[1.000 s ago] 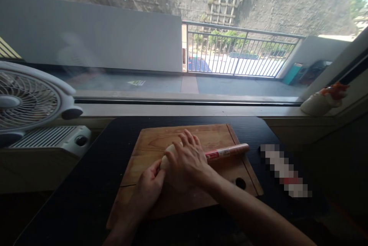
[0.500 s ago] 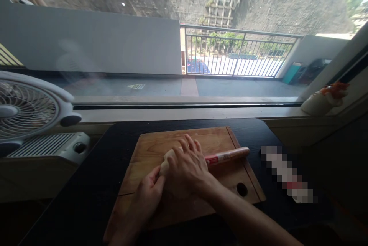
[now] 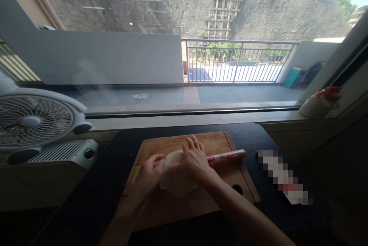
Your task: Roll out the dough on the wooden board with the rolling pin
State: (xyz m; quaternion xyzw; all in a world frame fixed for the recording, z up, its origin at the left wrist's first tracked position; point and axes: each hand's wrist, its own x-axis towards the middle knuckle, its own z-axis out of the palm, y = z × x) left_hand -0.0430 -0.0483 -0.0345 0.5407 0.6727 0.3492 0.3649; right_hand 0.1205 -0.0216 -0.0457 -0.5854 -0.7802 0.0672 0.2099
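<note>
A thin pale sheet of dough [image 3: 178, 186] lies on the wooden cutting board [image 3: 155, 146], partly covered by both hands. My left hand [image 3: 151, 171] is at the dough's left edge, its fingers curled and closed on that edge. Across the dough's right side rests my right hand [image 3: 195, 161], palm down with fingers stretched forward. Just right of it, a rolling pin [image 3: 228, 156] with a red label lies on the board, its left end hidden behind the hand.
The board sits on a black table [image 3: 247, 134] before a window. A white fan [image 3: 37, 119] stands at the left. On the sill at right is a pale pot [image 3: 316, 106] with an orange top. A pixelated item [image 3: 284, 179] lies right of the board.
My left hand has moved up along the dough's left edge. More of the dough shows spread between my hands. My right hand stays over it, and the view has shifted slightly.
</note>
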